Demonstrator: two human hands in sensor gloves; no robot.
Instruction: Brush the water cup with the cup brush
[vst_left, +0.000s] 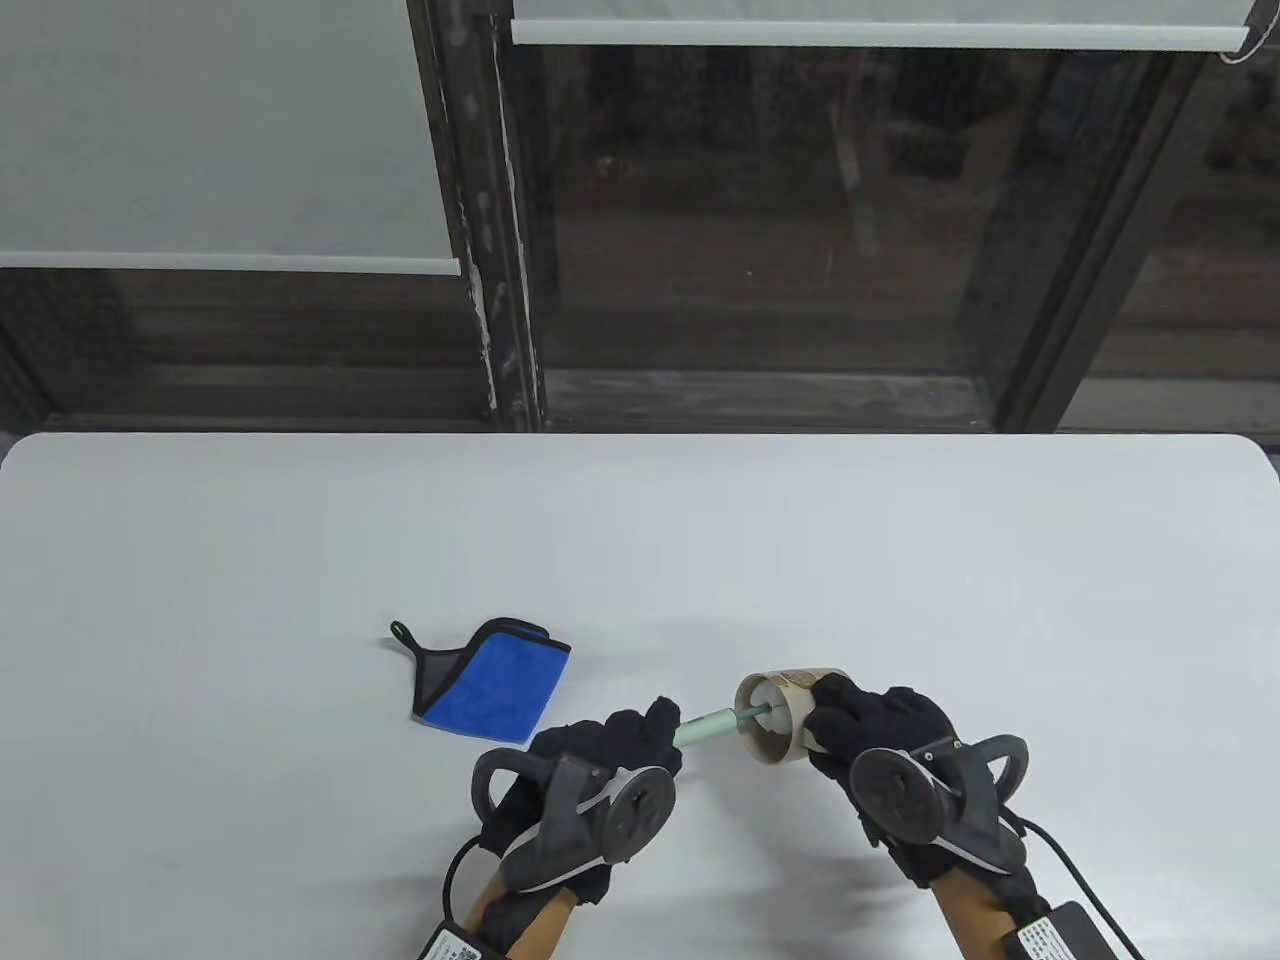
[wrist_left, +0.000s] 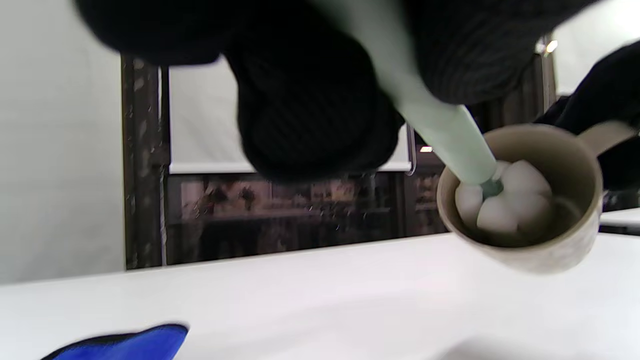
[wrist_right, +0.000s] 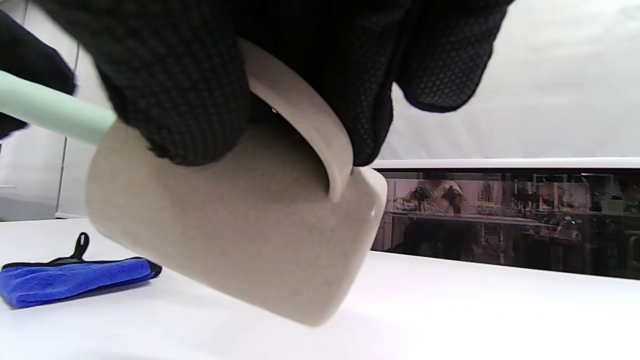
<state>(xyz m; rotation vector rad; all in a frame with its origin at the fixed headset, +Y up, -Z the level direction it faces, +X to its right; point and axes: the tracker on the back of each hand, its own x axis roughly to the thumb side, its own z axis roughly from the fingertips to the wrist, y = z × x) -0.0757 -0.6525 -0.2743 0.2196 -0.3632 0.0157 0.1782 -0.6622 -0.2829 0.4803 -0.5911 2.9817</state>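
**Mia:** The fingers (wrist_right: 175, 100) of the right hand (vst_left: 880, 730) are wrapped around the cup (vst_left: 780, 715). They go through its handle (wrist_right: 300, 115) and press on its side. Where is the cup?

**Ben:** It is up in the air, just above the table (vst_left: 640, 540). It is tipped on its side, and its open mouth points at the left hand (vst_left: 600, 760).

**Mia:** And what do the left fingers do?

**Ben:** They are closed tight around the green stick of the brush (vst_left: 705, 727). The soft white head (wrist_left: 505, 200) is already inside the cup, close to the bottom.

**Mia:** Is the cup heavy?

**Ben:** I think it is a bit heavy. It looks hard and thick, like a clay mug. It would break if it fell. It looks smooth too, so it could slip. Holding it by the handle is a good idea.

**Mia:** And the brush?

**Ben:** It looks light. The stick seems stiff, but the white part looks squishy, like a sponge. It should squash against the walls and not scratch them. Hold it low on the stick, near the cup, so it does not wobble.

**Mia:** What is that blue thing?

**Ben:** A folded blue cloth (vst_left: 490, 690). It lies on the table near the left hand. Nobody touches it.
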